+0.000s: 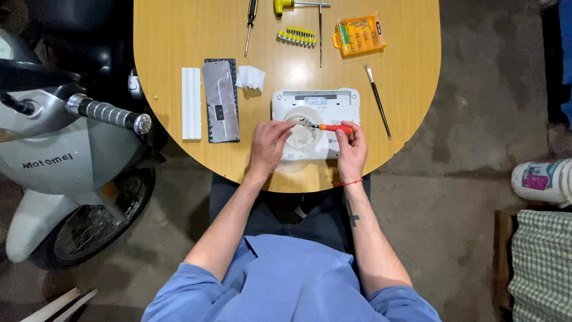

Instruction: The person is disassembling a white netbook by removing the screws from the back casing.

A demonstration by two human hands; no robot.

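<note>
right hand [351, 140]: closed on orange screwdriver [331, 127]; tip at white device [316, 122], mid-worktop [173, 36]
left hand [268, 140]: fingers pinched near tip; contents unclear
risk: driver likely slips, could scar casing; loose screw may roll off edge
</note>
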